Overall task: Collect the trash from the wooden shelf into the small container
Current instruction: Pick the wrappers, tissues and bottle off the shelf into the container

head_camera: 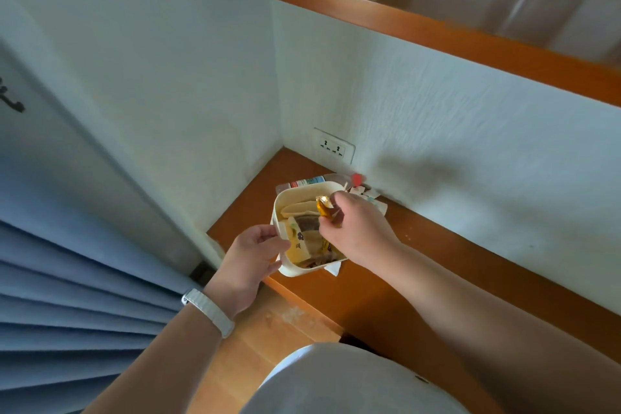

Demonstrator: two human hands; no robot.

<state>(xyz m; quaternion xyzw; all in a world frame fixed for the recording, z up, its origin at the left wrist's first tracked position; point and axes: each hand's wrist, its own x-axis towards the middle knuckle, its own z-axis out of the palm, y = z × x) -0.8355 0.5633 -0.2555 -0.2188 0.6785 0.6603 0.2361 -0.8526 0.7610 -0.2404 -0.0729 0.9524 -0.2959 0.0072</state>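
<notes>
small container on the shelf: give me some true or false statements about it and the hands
1. The left hand grips the rim of the small container. True.
2. The right hand is empty. False: it pinches a golden wrapper over the container.
3. The container is empty. False: other wrappers lie inside.
4. A bottle lies on the wooden shelf behind the container. True.
</notes>
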